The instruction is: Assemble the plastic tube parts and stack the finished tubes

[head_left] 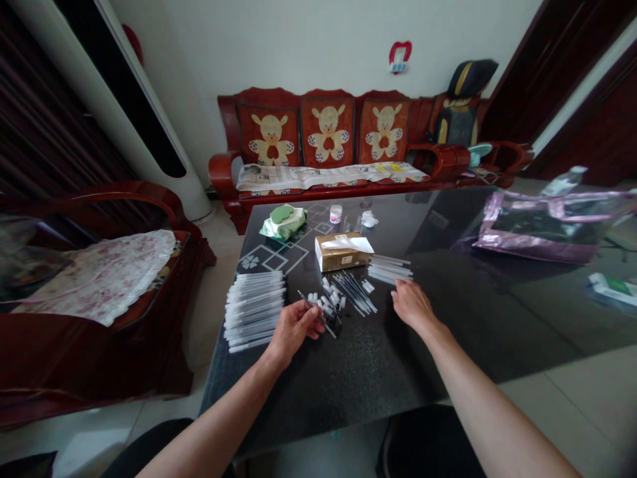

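My left hand (294,326) is closed in a pinch on a thin dark pen refill (314,311), held over the dark table (378,372). Just right of it lie several small white pen caps (326,300) and a fan of dark refills (355,291). To its left sits a stack of white pen barrels (253,307). My right hand (412,304) rests low on the table, fingers reaching toward a smaller row of white barrels (391,269); nothing shows in it. A brown cardboard box (342,251) stands behind the parts.
A green and white wipes pack (283,221), a small jar (336,213) and crumpled paper (369,218) sit at the table's far end. A pink-edged plastic bag (547,226) lies at the right. A red wooden sofa (328,146) stands beyond, an armchair (89,285) at left.
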The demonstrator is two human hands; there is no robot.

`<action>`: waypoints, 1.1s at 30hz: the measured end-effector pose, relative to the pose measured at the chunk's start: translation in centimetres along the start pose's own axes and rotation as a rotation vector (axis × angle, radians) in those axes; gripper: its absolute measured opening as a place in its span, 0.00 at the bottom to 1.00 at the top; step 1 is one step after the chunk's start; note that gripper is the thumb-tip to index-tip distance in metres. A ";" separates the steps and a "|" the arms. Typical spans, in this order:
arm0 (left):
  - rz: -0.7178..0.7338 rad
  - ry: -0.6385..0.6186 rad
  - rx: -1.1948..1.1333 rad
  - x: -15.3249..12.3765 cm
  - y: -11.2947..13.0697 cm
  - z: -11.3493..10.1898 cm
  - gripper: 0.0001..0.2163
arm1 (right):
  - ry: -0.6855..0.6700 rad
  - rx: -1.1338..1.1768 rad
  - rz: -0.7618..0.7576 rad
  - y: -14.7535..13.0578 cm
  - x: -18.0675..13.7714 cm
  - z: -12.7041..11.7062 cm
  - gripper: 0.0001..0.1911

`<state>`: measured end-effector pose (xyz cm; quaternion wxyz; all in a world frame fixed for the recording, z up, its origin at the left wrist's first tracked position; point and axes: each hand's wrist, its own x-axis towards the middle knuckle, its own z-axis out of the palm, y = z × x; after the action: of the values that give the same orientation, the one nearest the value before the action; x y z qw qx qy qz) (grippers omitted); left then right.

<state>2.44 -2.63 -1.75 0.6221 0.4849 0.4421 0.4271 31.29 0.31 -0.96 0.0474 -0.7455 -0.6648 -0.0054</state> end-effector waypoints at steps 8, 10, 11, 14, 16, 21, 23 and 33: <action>-0.004 0.002 -0.001 0.1 -0.1 -0.2 0.17 | 0.051 -0.092 -0.013 0.0 -0.2 0.0 0.15; -0.005 0.001 -0.004 0.1 -0.1 -0.2 0.17 | 0.081 -0.120 -0.038 -0.1 -0.1 -0.3 0.14; -0.006 0.000 -0.005 0.1 0.0 -0.1 0.17 | 0.077 -0.131 -0.050 -0.1 -0.1 -0.3 0.14; -0.004 -0.012 -0.004 0.0 0.2 -0.1 0.17 | 0.007 -0.164 -0.069 -0.3 -0.2 0.0 0.15; 0.000 -0.016 0.001 -0.1 0.4 -0.1 0.17 | -0.015 -0.185 -0.072 -0.3 -0.3 0.3 0.15; 0.007 -0.075 0.043 -0.4 0.7 0.0 0.17 | 0.046 -0.030 -0.014 -0.7 -0.5 0.4 0.10; 0.012 -0.148 0.066 -0.6 0.6 0.2 0.18 | 0.047 0.270 0.010 -1.5 -0.8 -0.1 0.06; 0.013 -0.477 0.231 -2.2 1.2 1.7 0.22 | -0.319 1.780 0.023 -7.1 -3.5 -2.5 0.11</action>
<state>3.42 -4.98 -0.03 0.6463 0.6427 0.3256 0.2515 24.01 -2.59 1.76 0.5138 -0.4317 -0.4142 0.6149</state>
